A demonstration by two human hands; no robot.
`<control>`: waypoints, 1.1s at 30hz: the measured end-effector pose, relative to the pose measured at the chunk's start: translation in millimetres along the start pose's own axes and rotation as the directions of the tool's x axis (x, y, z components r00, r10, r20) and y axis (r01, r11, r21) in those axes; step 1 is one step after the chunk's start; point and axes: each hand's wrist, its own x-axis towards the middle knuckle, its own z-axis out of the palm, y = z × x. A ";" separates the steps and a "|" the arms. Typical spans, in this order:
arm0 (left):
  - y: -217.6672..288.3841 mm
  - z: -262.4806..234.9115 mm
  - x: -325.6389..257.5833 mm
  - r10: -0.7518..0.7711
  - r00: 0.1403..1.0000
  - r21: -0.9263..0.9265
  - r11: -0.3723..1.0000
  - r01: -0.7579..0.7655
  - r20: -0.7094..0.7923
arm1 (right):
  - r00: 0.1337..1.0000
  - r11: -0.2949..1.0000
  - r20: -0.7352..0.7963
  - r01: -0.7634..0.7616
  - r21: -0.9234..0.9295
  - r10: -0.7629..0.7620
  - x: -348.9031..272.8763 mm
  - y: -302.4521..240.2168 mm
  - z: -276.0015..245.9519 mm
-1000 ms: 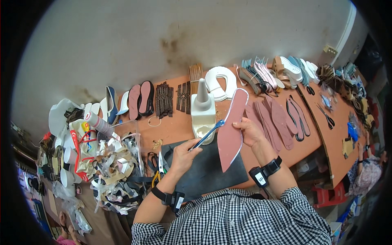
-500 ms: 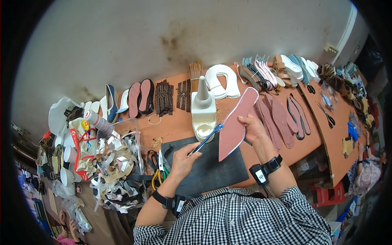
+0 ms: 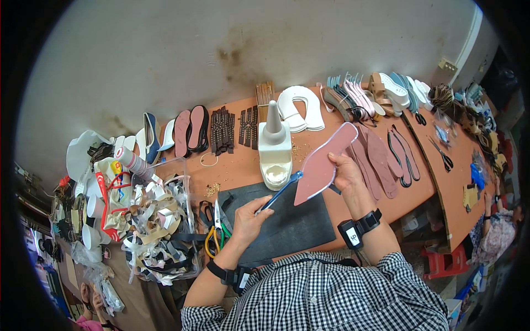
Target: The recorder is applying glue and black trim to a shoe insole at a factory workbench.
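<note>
My right hand [image 3: 348, 172] holds a pink shoe insole [image 3: 323, 163] tilted up over the orange table [image 3: 243, 165]. In my left hand [image 3: 249, 218] is a blue-handled brush [image 3: 280, 191], its tip reaching toward the lower edge of the insole. Just behind the brush stands a white glue bottle [image 3: 274, 148] with a cone-shaped nozzle. Under both hands lies a dark grey mat [image 3: 287, 223].
More pink insoles [image 3: 376, 160] lie to the right, with strap pieces [image 3: 403, 154] and scissors [image 3: 441, 156]. A clear bin of scraps [image 3: 157, 220] sits at left, beside pliers and scissors [image 3: 215, 229]. Soles and white cut pieces [image 3: 301, 107] line the back edge.
The insole has tipped lower and more to the right in my right hand. My left hand has brought the brush to the insole's lower edge.
</note>
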 end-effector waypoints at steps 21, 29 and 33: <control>-0.2 -3.7 -11.2 -0.042 0.998 -0.061 0.997 0.045 0.053 | 0.998 0.994 -0.051 0.047 0.097 -0.042 13.1 3.1 -21.6; -0.5 -22.1 -3.8 -0.144 0.989 -0.349 0.929 0.120 -0.043 | 0.971 0.976 -0.099 0.218 -0.011 -0.218 -16.5 -14.9 7.1; 2.0 -30.7 5.6 -0.206 0.977 -0.446 0.881 0.158 -0.062 | 0.893 0.884 -0.041 0.435 -0.173 -0.448 -22.3 -17.6 8.6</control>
